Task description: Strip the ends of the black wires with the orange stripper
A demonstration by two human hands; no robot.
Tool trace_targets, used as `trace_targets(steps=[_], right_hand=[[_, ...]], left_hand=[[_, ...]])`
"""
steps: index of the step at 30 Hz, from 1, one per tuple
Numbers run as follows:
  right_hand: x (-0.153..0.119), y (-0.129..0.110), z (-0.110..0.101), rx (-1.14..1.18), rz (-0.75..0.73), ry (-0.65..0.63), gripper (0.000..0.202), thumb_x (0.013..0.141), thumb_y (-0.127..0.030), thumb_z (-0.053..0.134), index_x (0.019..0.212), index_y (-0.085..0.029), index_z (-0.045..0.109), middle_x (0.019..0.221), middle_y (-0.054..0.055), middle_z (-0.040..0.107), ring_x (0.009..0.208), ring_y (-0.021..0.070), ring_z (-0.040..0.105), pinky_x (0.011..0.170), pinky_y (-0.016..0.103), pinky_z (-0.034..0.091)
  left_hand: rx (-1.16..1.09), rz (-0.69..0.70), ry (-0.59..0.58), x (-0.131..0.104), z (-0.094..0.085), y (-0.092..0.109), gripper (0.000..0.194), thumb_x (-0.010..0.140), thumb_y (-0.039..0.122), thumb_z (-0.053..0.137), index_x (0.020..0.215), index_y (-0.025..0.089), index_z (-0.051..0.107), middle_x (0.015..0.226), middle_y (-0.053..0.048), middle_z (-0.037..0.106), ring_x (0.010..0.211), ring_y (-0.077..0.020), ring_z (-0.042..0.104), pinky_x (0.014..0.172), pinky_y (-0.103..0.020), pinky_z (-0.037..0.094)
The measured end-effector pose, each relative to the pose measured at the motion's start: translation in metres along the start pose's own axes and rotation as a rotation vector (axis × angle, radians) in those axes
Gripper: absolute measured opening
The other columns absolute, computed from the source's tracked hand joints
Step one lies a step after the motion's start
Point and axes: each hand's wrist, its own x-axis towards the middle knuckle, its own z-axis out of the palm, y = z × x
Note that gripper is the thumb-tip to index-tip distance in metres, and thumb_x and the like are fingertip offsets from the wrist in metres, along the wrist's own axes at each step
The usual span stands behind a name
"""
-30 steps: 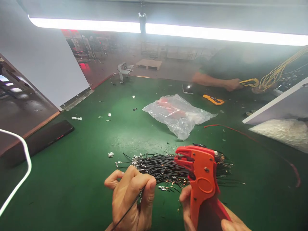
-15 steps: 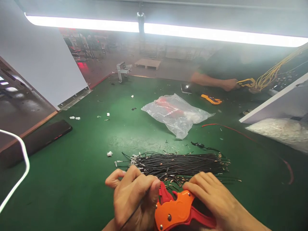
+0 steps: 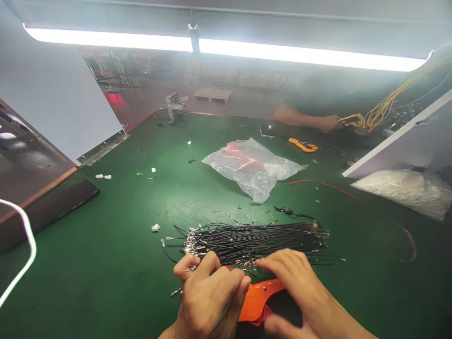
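A thin black wire (image 3: 223,314) runs through my left hand (image 3: 212,294), whose thumb and fingers are pinched closed on it. That hand covers the jaw end of an orange and red wire stripper (image 3: 253,301). My right hand (image 3: 300,287) holds the stripper's handles, fingers over the top and thumb below. Just beyond both hands lies a bundle of black wires (image 3: 254,240), with silvery terminals at its left end and bare copper ends at the right. A few wires with terminals stick out beside my left hand. The stripper's jaws are hidden.
A clear plastic bag (image 3: 254,165) with red and white contents lies mid-table. Behind it are a phone (image 3: 267,131) and a yellow-orange tool (image 3: 302,145). A co-worker's arm (image 3: 307,118) reaches in with another yellow tool (image 3: 351,120). A white cable (image 3: 30,230) curves at left.
My left hand has come over the stripper's jaws. The stripper has turned, and my right thumb now shows below its handles. The whole view has shifted slightly.
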Motion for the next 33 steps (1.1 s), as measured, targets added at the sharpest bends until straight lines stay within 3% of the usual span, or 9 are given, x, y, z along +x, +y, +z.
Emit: trace_targets(steps=[2, 4, 8, 15, 21, 25, 28, 30, 33], right_hand=[[0.001, -0.003, -0.003, 0.11, 0.01, 0.18, 0.046, 0.092, -0.027, 0.063, 0.134, -0.023, 0.045, 0.112, 0.008, 0.065, 0.099, 0.0253, 0.061, 0.086, 0.04, 0.047], [0.003, -0.006, -0.004, 0.133, -0.055, 0.291, 0.039, 0.089, -0.014, 0.058, 0.126, -0.024, 0.051, 0.107, 0.006, 0.066, 0.096, 0.023, 0.062, 0.087, 0.04, 0.043], [0.007, -0.008, 0.0, 0.071, -0.184, 0.261, 0.028, 0.081, -0.003, 0.059, 0.101, -0.023, 0.058, 0.087, 0.001, 0.071, 0.079, 0.0182, 0.066, 0.087, 0.041, 0.037], [0.007, -0.005, 0.01, 0.112, -0.078, 0.146, 0.021, 0.083, -0.006, 0.05, 0.094, -0.024, 0.049, 0.076, -0.003, 0.066, 0.068, 0.016, 0.064, 0.089, 0.044, 0.037], [0.012, -0.006, 0.019, 0.165, -0.083, 0.285, 0.021, 0.08, -0.004, 0.043, 0.086, -0.023, 0.047, 0.071, -0.003, 0.063, 0.062, 0.0128, 0.06, 0.074, 0.033, 0.049], [0.011, -0.004, 0.018, 0.25, 0.003, 0.32, 0.023, 0.083, -0.004, 0.041, 0.083, -0.025, 0.051, 0.071, -0.003, 0.065, 0.066, 0.0133, 0.06, 0.064, 0.026, 0.05], [0.009, -0.002, 0.017, 0.267, 0.016, 0.329, 0.032, 0.083, -0.006, 0.044, 0.103, -0.026, 0.057, 0.088, -0.003, 0.072, 0.084, 0.0147, 0.067, 0.084, 0.029, 0.05], [0.008, -0.001, 0.017, 0.241, -0.018, 0.325, 0.042, 0.083, -0.005, 0.047, 0.119, -0.026, 0.055, 0.1, -0.002, 0.075, 0.092, 0.0148, 0.07, 0.099, 0.033, 0.043], [0.009, -0.003, 0.016, 0.258, -0.068, 0.287, 0.044, 0.082, -0.003, 0.052, 0.119, -0.026, 0.054, 0.101, -0.003, 0.075, 0.085, 0.0124, 0.071, 0.103, 0.036, 0.036]], left_hand=[[-0.006, 0.027, -0.006, -0.003, 0.003, 0.002, 0.027, 0.097, 0.014, 0.051, 0.071, 0.023, 0.056, 0.05, 0.009, 0.05, 0.056, -0.0131, 0.045, 0.076, -0.04, 0.021], [-0.025, 0.058, 0.011, -0.005, 0.006, 0.005, 0.026, 0.097, 0.016, 0.05, 0.073, 0.022, 0.057, 0.049, 0.008, 0.051, 0.056, -0.0138, 0.044, 0.074, -0.04, 0.021], [-0.053, 0.108, 0.054, -0.005, 0.009, 0.008, 0.025, 0.098, 0.015, 0.05, 0.075, 0.021, 0.058, 0.048, 0.007, 0.051, 0.056, -0.0145, 0.042, 0.071, -0.039, 0.02], [-0.066, 0.142, 0.076, -0.002, 0.012, 0.007, 0.029, 0.101, 0.016, 0.047, 0.074, 0.02, 0.06, 0.047, 0.007, 0.049, 0.055, -0.014, 0.041, 0.071, -0.038, 0.021], [-0.058, 0.201, 0.081, -0.004, 0.018, 0.009, 0.028, 0.099, 0.012, 0.05, 0.072, 0.018, 0.058, 0.047, 0.008, 0.049, 0.056, -0.0129, 0.04, 0.068, -0.037, 0.021], [-0.009, 0.199, 0.079, -0.007, 0.017, 0.008, 0.033, 0.098, 0.009, 0.048, 0.067, 0.019, 0.05, 0.045, 0.008, 0.046, 0.056, -0.0129, 0.041, 0.069, -0.037, 0.021], [0.02, 0.129, 0.027, -0.007, 0.014, 0.004, 0.033, 0.098, 0.011, 0.048, 0.067, 0.02, 0.049, 0.047, 0.008, 0.046, 0.055, -0.0129, 0.041, 0.071, -0.039, 0.02], [0.019, 0.084, -0.009, -0.007, 0.012, 0.003, 0.03, 0.1, 0.016, 0.047, 0.071, 0.021, 0.053, 0.05, 0.008, 0.048, 0.055, -0.0132, 0.042, 0.072, -0.039, 0.02], [0.017, 0.075, -0.026, -0.006, 0.011, 0.003, 0.029, 0.102, 0.019, 0.046, 0.075, 0.021, 0.056, 0.05, 0.008, 0.049, 0.056, -0.0136, 0.043, 0.072, -0.04, 0.019]])
